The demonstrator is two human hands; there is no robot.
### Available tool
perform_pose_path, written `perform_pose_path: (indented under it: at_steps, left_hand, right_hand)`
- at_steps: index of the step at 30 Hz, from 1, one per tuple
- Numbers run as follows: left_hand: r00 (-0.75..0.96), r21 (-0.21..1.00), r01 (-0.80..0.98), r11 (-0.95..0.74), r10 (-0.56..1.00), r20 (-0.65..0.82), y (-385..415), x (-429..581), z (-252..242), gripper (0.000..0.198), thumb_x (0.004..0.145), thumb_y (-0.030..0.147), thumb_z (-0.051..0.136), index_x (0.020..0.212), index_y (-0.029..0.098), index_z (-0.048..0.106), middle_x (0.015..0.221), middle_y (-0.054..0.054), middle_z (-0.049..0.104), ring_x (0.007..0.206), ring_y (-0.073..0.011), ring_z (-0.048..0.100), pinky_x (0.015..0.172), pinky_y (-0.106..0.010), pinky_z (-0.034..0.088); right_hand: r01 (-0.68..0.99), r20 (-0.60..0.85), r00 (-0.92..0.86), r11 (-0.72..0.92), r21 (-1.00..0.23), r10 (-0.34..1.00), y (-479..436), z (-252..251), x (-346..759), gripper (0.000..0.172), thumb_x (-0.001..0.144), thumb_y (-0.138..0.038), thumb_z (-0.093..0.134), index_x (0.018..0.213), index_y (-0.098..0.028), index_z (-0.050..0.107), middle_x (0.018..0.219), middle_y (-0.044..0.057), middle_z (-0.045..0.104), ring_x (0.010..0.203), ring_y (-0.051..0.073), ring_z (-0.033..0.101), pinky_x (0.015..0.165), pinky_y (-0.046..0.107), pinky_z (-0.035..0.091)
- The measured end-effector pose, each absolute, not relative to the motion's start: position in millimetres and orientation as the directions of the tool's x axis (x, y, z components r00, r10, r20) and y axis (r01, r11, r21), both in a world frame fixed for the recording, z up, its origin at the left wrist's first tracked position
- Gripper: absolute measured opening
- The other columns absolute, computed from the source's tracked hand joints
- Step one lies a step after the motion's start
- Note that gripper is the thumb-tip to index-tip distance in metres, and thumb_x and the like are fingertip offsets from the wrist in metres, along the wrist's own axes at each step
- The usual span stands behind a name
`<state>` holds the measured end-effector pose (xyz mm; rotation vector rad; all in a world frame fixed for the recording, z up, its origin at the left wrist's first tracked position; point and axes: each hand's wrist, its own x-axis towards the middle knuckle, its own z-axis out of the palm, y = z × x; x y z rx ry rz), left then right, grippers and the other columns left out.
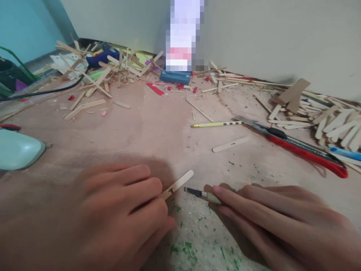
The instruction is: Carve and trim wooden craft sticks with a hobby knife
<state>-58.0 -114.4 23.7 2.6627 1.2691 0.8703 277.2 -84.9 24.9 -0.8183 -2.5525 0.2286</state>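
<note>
My left hand (pixel 126 210) is closed on a popsicle stick (pixel 180 182), whose rounded far end sticks out past the fingers to the upper right. A dark notch or mark shows on the stick close to my fingertips. In my right hand (pixel 267 214) is a small brush-like tool (pixel 194 192) with a metal collar and a dark flat tip, pinched between thumb and fingers. Its tip points left and lies just right of the stick, seemingly apart from it. Another popsicle stick (pixel 230 144) with a small hole or mark lies on the table beyond my right hand.
A red utility knife (pixel 304 148), blade out, lies at right beside a yellow pencil (pixel 217 124). Many popsicle sticks (pixel 338 120) are heaped behind it. Crossed stick pieces and a blue glue gun (pixel 104 55) lie at back left. A pale green object (pixel 19 149) sits at left.
</note>
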Motion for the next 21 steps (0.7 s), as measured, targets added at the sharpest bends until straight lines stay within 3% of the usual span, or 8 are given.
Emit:
perform_pose_path:
  at_steps: [5, 9, 15, 21]
  left_hand:
    - [0.553, 0.348, 0.636, -0.688, 0.722, 0.416, -103.4, -61.8, 18.8, 0.033, 0.135, 0.035, 0.062, 0.103, 0.032, 0.058, 0.098, 0.006, 0.083, 0.087, -0.0218, 0.078, 0.076, -0.049, 0.057]
    - [0.584, 0.350, 0.609, -0.711, 0.701, 0.409, -94.2, -64.8, 17.1, 0.013, 0.129, 0.025, 0.069, 0.117, 0.030, 0.069, 0.114, 0.004, 0.089, 0.095, -0.0211, 0.082, 0.078, -0.044, 0.061]
    - [0.597, 0.276, 0.620, -0.734, 0.670, 0.442, -87.8, -66.5, 22.1, 0.046, 0.134, 0.022, 0.053, 0.093, 0.027, 0.073, 0.098, 0.001, 0.089, 0.082, -0.0207, 0.078, 0.072, -0.044, 0.056]
    - [0.640, 0.151, 0.640, -0.753, 0.632, 0.437, -76.7, -66.6, 25.8, 0.061, 0.139, 0.021, 0.039, 0.098, 0.027, 0.083, 0.097, 0.001, 0.091, 0.081, -0.0211, 0.083, 0.079, -0.042, 0.066]
  right_hand:
    - [0.507, 0.368, -0.718, 0.806, -0.305, 0.591, -83.7, 24.3, 275.4, 0.025, 0.136, -0.019, 0.060, 0.155, -0.023, 0.075, 0.107, 0.002, 0.095, 0.073, 0.020, 0.085, 0.059, 0.044, 0.060]
    - [0.511, 0.371, -0.714, 0.804, -0.303, 0.594, -82.7, 22.4, 275.7, 0.025, 0.135, -0.021, 0.063, 0.154, -0.021, 0.078, 0.106, 0.002, 0.094, 0.072, 0.020, 0.085, 0.059, 0.042, 0.061]
    - [0.538, 0.382, -0.692, 0.791, -0.293, 0.612, -82.2, 27.8, 276.9, 0.021, 0.136, -0.022, 0.063, 0.151, -0.021, 0.078, 0.103, 0.001, 0.093, 0.068, 0.014, 0.081, 0.060, 0.034, 0.061]
    - [0.546, 0.405, -0.667, 0.781, -0.305, 0.625, -78.5, 28.2, 275.4, 0.026, 0.138, -0.024, 0.058, 0.149, -0.022, 0.081, 0.106, 0.004, 0.096, 0.064, 0.013, 0.082, 0.054, 0.030, 0.060]
